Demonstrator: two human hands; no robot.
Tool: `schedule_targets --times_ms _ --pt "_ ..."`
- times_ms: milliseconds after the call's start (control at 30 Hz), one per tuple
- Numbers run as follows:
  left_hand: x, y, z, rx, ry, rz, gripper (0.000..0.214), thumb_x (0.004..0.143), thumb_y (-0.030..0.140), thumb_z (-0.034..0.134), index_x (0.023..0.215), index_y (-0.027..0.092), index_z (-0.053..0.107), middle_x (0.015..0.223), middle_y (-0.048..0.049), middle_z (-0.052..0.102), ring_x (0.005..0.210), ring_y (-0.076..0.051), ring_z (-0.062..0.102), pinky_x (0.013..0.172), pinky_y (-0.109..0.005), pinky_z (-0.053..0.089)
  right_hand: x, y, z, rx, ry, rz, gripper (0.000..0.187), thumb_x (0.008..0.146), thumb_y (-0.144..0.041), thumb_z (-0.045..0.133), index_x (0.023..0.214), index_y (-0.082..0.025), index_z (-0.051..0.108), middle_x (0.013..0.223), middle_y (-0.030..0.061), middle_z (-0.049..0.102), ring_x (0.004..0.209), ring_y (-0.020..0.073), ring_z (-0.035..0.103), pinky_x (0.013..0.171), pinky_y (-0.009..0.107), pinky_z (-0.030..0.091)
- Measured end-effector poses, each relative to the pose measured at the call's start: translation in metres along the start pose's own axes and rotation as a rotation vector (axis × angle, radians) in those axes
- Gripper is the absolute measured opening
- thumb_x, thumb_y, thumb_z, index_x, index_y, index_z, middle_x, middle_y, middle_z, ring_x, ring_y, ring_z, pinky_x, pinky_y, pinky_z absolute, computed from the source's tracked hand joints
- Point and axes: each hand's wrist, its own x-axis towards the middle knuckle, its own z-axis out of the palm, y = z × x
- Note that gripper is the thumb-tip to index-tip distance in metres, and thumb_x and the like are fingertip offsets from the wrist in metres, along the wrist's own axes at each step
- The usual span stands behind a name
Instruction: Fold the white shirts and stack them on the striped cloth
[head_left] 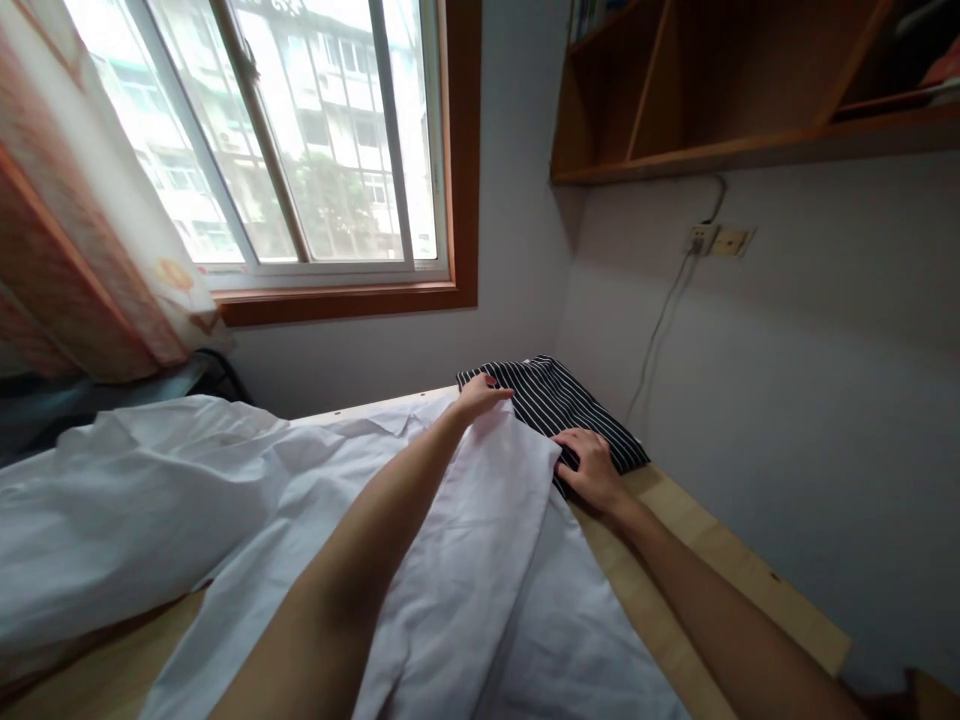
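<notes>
A large white cloth garment (480, 540) lies spread across a wooden board, with one long strip, which looks like a sleeve, folded over its right part. At the far left corner of that strip, my left hand (482, 397) is closed on the fabric. My right hand (596, 470) pinches the strip's other corner, its fingers curled beside the edge. Just beyond both hands is a folded black cloth with white stripes (577, 405). The left forearm crosses over the garment and covers some of it.
The wooden board (720, 540) shows along the right, close to the wall. A window (322, 150) with a curtain (97, 200) is at the back left. A wooden shelf (697, 160) hangs above on the right, over a socket (705, 240) with a dangling cord.
</notes>
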Motion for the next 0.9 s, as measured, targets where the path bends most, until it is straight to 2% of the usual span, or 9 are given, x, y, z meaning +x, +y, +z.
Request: schedule_targets --times_ms 100,167,300,367,500,567,733,800,900 --pt "0.01 -0.005 0.009 -0.116 -0.047 -0.065 0.041 0.063 0.01 0.076 0.103 0.008 0.067 0.085 -0.0091 0.067 0.07 -0.016 0.06 0.061 -0.025 0.045 0.002 -0.002 0.002 0.059 0.019 0.037 0.018 0.082 -0.028 0.056 0.095 -0.022 0.067 0.106 0.0075 0.069 0.106 0.0261 0.057 0.102 0.045 0.032" --pt "0.014 -0.005 0.013 -0.173 -0.048 -0.071 0.04 0.066 0.007 0.073 0.105 0.009 0.067 0.078 -0.006 0.065 0.063 -0.014 0.058 0.059 -0.024 0.044 0.003 -0.005 0.0 0.127 0.027 0.042 0.02 0.081 -0.03 0.056 0.096 -0.023 0.067 0.107 0.0073 0.069 0.106 0.0262 0.058 0.101 0.045 0.034" --pt "0.018 -0.007 0.015 -0.301 -0.056 -0.085 0.036 0.072 0.009 0.071 0.108 0.01 0.068 0.072 -0.0031 0.063 0.058 -0.01 0.056 0.059 -0.023 0.046 0.003 -0.007 -0.011 0.246 -0.065 -0.039 0.045 0.072 -0.026 0.058 0.116 -0.024 0.062 0.121 0.0073 0.064 0.115 0.0275 0.055 0.103 0.045 0.035" --pt "0.018 -0.01 0.013 -0.361 -0.057 -0.104 0.035 0.073 0.009 0.07 0.109 0.009 0.067 0.07 -0.0028 0.062 0.057 -0.009 0.055 0.059 -0.023 0.047 0.001 -0.008 -0.014 0.245 -0.092 -0.059 0.05 0.069 -0.025 0.059 0.119 -0.025 0.061 0.123 0.0069 0.063 0.116 0.0278 0.055 0.105 0.046 0.033" --pt "0.018 -0.02 0.006 -0.443 -0.055 -0.135 0.036 0.074 0.008 0.071 0.109 0.009 0.066 0.067 -0.0015 0.06 0.051 -0.007 0.051 0.057 -0.023 0.046 0.001 -0.01 -0.01 0.193 -0.01 0.014 0.031 0.077 -0.027 0.058 0.107 -0.025 0.065 0.11 0.0056 0.069 0.107 0.0267 0.059 0.108 0.049 0.026" --pt "0.017 -0.024 0.003 -0.473 -0.06 -0.142 0.035 0.074 0.009 0.071 0.109 0.009 0.066 0.068 -0.002 0.061 0.05 -0.007 0.051 0.057 -0.023 0.046 0.003 -0.011 -0.006 0.167 0.061 0.087 0.025 0.082 -0.028 0.056 0.105 -0.024 0.066 0.103 0.0055 0.071 0.101 0.0256 0.06 0.106 0.048 0.027" --pt "0.015 -0.025 -0.003 -0.549 -0.109 -0.142 0.036 0.072 0.009 0.071 0.108 0.011 0.066 0.069 -0.0021 0.062 0.052 -0.007 0.053 0.054 -0.021 0.043 0.01 -0.012 0.001 0.018 0.171 0.194 0.015 0.087 -0.027 0.053 0.085 -0.024 0.067 0.096 0.0058 0.072 0.102 0.0261 0.058 0.104 0.046 0.026" --pt "0.016 -0.026 -0.003 -0.535 -0.074 -0.116 0.034 0.07 0.008 0.072 0.103 0.011 0.067 0.068 -0.0018 0.061 0.054 -0.008 0.054 0.055 -0.021 0.044 0.01 -0.013 0.002 -0.052 0.212 0.199 0.014 0.086 -0.024 0.052 0.08 -0.023 0.065 0.093 0.0054 0.071 0.101 0.0256 0.057 0.106 0.046 0.024" --pt "0.019 -0.029 0.001 -0.44 0.112 -0.102 0.025 0.068 0.009 0.074 0.092 0.011 0.068 0.068 -0.0017 0.061 0.056 -0.009 0.055 0.058 -0.022 0.045 0.007 -0.014 0.001 -0.163 0.271 0.171 0.012 0.085 -0.022 0.052 0.078 -0.023 0.062 0.089 0.0052 0.069 0.099 0.0257 0.056 0.108 0.047 0.02"
